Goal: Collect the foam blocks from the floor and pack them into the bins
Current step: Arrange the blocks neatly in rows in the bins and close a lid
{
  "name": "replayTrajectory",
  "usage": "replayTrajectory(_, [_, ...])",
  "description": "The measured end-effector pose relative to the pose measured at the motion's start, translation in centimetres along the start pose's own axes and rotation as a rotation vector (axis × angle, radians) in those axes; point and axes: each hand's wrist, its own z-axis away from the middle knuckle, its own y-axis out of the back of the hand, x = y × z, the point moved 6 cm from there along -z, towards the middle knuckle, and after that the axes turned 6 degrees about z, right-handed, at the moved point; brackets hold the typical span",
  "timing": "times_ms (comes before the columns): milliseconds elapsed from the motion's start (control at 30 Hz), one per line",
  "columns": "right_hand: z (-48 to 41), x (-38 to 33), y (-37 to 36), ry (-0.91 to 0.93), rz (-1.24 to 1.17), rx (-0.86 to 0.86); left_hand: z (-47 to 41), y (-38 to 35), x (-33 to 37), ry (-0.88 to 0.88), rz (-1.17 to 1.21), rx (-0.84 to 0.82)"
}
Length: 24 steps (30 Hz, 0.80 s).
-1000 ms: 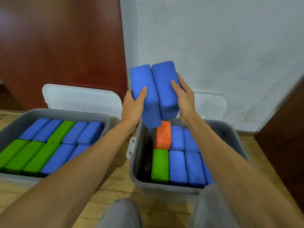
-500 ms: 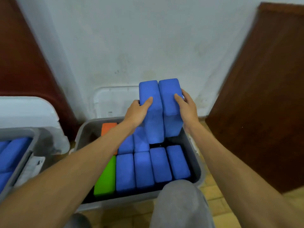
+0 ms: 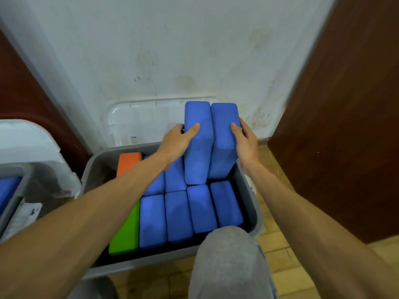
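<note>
Two blue foam blocks stand on end side by side over the back right corner of the grey bin (image 3: 257, 214). My left hand (image 3: 176, 141) grips the left blue block (image 3: 197, 152) and my right hand (image 3: 248, 141) grips the right blue block (image 3: 223, 147), pressing the pair together. Their lower ends dip inside the bin. Packed in the bin are several blue blocks (image 3: 177, 214), a green block (image 3: 127, 231) at the front left and an orange block (image 3: 128, 164) at the back left.
A clear lid (image 3: 144, 124) leans on the white wall behind the bin. A second grey bin (image 3: 13, 199) with blue blocks and its lid sits at the left edge. A brown wooden panel (image 3: 336, 137) stands close on the right. My grey-clad knee (image 3: 231, 262) overlaps the bin's front.
Both hands have lowered the pair of blue blocks toward the bin's back right corner. The view has swung right, so the left bin has slid mostly out of frame.
</note>
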Motion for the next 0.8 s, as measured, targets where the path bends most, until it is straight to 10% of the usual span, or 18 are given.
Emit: replayTrajectory(800, [4.4,1.0,-0.9,0.194,0.218,-0.056,4.5,-0.2,-6.1,-0.046,0.300,0.013])
